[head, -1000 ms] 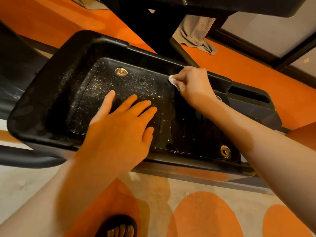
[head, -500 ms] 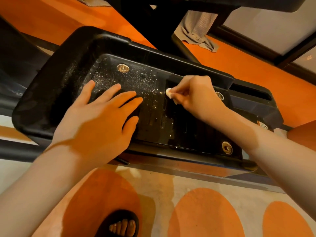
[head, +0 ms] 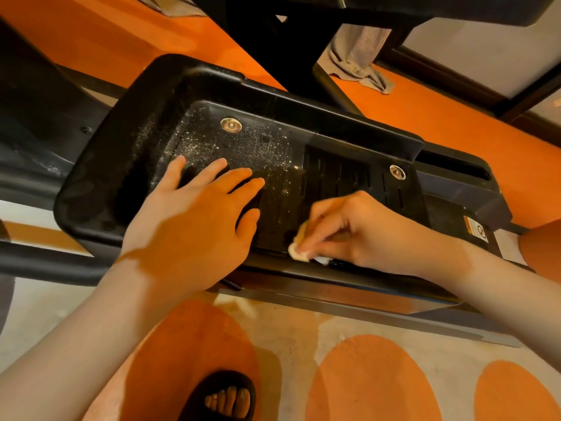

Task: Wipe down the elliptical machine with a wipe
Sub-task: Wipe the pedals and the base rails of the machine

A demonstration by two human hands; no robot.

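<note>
Wiping: right hand [head: 373, 232] pinching small white wipe [head: 299, 249] in curled fingers, pressing it against near edge of black pedal tray [head: 121, 165]
Bracing: left hand [head: 194, 226] flat on tray floor, fingers straight and spread, holding nothing
Surface: pale specks across left half; darker by wipe
Below: sandalled foot [head: 223, 398] on orange-spotted floor [head: 370, 381]

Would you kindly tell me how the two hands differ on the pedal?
The left hand lies flat, fingers spread; the right hand curls, pinching the wipe. The left rests on the dusty part of the pedal; the right works its near edge. Both touch the pedal.
</note>
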